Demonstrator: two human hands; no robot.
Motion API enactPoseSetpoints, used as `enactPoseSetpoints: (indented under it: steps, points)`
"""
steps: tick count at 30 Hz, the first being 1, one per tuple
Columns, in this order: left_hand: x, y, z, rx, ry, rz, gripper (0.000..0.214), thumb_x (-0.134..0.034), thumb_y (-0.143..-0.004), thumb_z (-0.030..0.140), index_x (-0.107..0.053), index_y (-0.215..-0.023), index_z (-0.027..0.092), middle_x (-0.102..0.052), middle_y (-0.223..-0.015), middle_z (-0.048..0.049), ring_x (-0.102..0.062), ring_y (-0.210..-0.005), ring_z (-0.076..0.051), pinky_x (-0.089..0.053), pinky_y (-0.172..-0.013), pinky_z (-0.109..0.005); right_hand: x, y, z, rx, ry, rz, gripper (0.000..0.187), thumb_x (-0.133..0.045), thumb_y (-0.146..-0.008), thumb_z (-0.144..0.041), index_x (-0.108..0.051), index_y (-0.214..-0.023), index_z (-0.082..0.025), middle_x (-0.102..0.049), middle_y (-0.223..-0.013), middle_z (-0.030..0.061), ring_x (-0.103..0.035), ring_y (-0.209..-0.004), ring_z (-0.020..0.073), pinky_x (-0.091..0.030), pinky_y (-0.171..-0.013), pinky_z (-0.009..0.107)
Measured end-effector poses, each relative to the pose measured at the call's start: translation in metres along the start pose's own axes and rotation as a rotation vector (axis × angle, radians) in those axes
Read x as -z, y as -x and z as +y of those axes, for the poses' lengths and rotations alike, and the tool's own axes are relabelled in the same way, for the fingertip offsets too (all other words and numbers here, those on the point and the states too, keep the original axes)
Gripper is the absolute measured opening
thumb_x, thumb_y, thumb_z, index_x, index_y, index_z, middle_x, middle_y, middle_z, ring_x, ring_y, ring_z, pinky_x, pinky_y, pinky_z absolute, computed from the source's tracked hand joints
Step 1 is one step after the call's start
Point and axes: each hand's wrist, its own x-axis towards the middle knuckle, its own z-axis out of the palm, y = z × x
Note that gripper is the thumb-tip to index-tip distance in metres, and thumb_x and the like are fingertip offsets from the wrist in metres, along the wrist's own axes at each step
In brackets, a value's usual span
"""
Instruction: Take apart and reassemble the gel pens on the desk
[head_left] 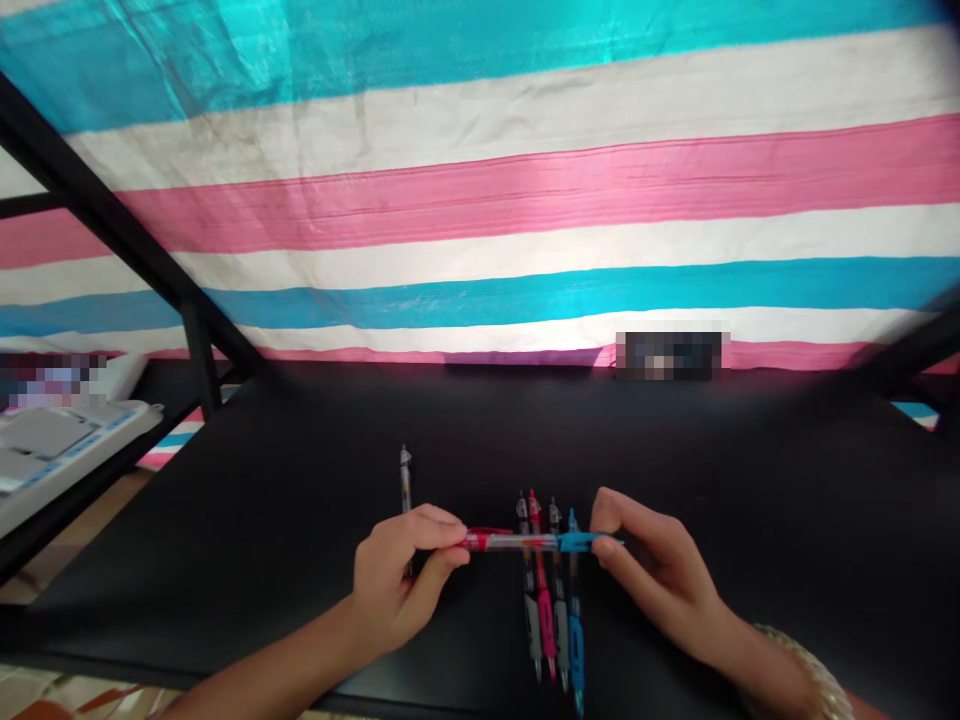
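Observation:
My left hand pinches the red end of a clear-barrelled pen between thumb and fingers. My right hand pinches the pointed tip at its blue end, so the pen is level between both hands. Beneath it, several click pens lie side by side on the black table: one with a pink grip, one with a blue grip and two with grey grips. Another clear pen lies apart, partly hidden behind my left hand.
The black tabletop runs back to a striped plastic sheet. Black metal frame bars slant along the left, with another at the right. Beyond the left edge sits a white device. A blurred-out dark item stands at the back.

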Motion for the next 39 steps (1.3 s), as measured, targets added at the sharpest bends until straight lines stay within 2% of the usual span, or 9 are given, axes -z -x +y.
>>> enactPoseSetpoints:
  steps: [3, 6, 8, 11, 17, 22, 27, 32, 39]
  points:
    - [0.003, 0.0042, -0.0017, 0.033, 0.038, 0.022, 0.008, -0.067, -0.099, 0.011, -0.071, -0.103, 0.016, -0.074, -0.076, -0.0013, -0.075, -0.061, -0.013, -0.059, -0.054, -0.018, -0.0007, 0.0021, 0.0015, 0.036, -0.036, 0.029, 0.009, -0.066, -0.102, -0.025, -0.059, -0.097, -0.025, -0.057, -0.083, -0.0008, -0.053, -0.073, 0.016, -0.044, -0.067, 0.028]
    - [0.0041, 0.008, -0.0034, 0.04, 0.081, 0.029, 0.01, -0.066, -0.1, 0.011, -0.071, -0.106, 0.017, -0.073, -0.078, -0.0015, -0.074, -0.059, -0.014, -0.059, -0.052, -0.02, 0.0007, 0.003, 0.002, 0.021, -0.054, -0.02, 0.014, -0.067, -0.103, -0.039, -0.062, -0.107, -0.026, -0.059, -0.085, 0.0, -0.054, -0.075, 0.0174, -0.044, -0.067, 0.029]
    - [0.0041, 0.0095, -0.0038, 0.052, 0.109, 0.01, 0.01, -0.066, -0.1, 0.011, -0.07, -0.106, 0.018, -0.074, -0.079, -0.0018, -0.074, -0.058, -0.014, -0.059, -0.051, -0.02, 0.0024, 0.0027, 0.0009, -0.023, -0.077, -0.123, 0.029, -0.052, -0.109, -0.049, -0.062, -0.096, -0.024, -0.057, -0.081, 0.0002, -0.052, -0.072, 0.0171, -0.042, -0.066, 0.03]
    - [0.004, 0.0103, -0.0031, 0.064, 0.13, -0.02, 0.009, -0.067, -0.1, 0.012, -0.069, -0.106, 0.018, -0.074, -0.08, -0.0024, -0.074, -0.058, -0.014, -0.06, -0.052, -0.021, 0.0035, 0.0027, -0.001, -0.093, -0.106, -0.202, 0.047, -0.035, -0.115, -0.044, -0.05, -0.076, -0.022, -0.049, -0.072, -0.0013, -0.045, -0.066, 0.0148, -0.036, -0.063, 0.03]
    - [0.0039, 0.0106, -0.0032, 0.06, 0.169, -0.015, 0.011, -0.067, -0.099, 0.011, -0.065, -0.105, 0.02, -0.075, -0.081, -0.0015, -0.074, -0.059, -0.014, -0.06, -0.052, -0.021, 0.0015, 0.0072, 0.0028, -0.08, -0.138, -0.071, 0.029, -0.057, -0.107, -0.045, -0.054, -0.09, -0.023, -0.048, -0.079, -0.0019, -0.044, -0.072, 0.0161, -0.037, -0.066, 0.03]
    - [0.0038, 0.0098, -0.0056, 0.047, 0.16, -0.012, 0.012, -0.067, -0.099, 0.009, -0.063, -0.104, 0.02, -0.074, -0.081, -0.0011, -0.073, -0.058, -0.013, -0.059, -0.052, -0.02, 0.0021, 0.0067, 0.0033, -0.203, -0.165, -0.128, 0.051, -0.04, -0.113, -0.046, -0.051, -0.07, -0.021, -0.047, -0.068, -0.0015, -0.043, -0.065, 0.0148, -0.034, -0.063, 0.031]
    - [0.0045, 0.0054, -0.0047, 0.039, 0.17, 0.002, 0.011, -0.067, -0.099, 0.011, -0.065, -0.103, 0.02, -0.074, -0.079, -0.0012, -0.072, -0.056, -0.013, -0.06, -0.052, -0.021, 0.0036, 0.0069, 0.0027, -0.194, -0.206, -0.076, 0.038, -0.056, -0.106, -0.052, -0.052, -0.083, -0.023, -0.044, -0.076, -0.0019, -0.042, -0.071, 0.0168, -0.036, -0.065, 0.032]
    - [0.0056, 0.0046, -0.0031, 0.018, 0.184, -0.022, 0.013, -0.066, -0.099, 0.01, -0.064, -0.105, 0.021, -0.074, -0.078, -0.0011, -0.071, -0.054, -0.013, -0.059, -0.05, -0.021, 0.0019, 0.0067, 0.005, -0.253, -0.193, -0.087, 0.05, -0.043, -0.112, -0.047, -0.047, -0.069, -0.022, -0.045, -0.066, -0.0017, -0.041, -0.064, 0.0155, -0.033, -0.062, 0.032]
    - [0.0063, 0.0088, -0.0064, 0.007, 0.11, 0.042, 0.016, -0.066, -0.096, 0.003, -0.064, -0.102, 0.018, -0.073, -0.08, -0.0014, -0.074, -0.058, -0.014, -0.06, -0.05, -0.021, -0.0009, 0.0023, -0.0018, -0.172, -0.254, 0.031, 0.03, -0.066, -0.104, -0.043, -0.054, -0.085, -0.023, -0.055, -0.078, -0.001, -0.047, -0.069, 0.0154, -0.04, -0.064, 0.029]
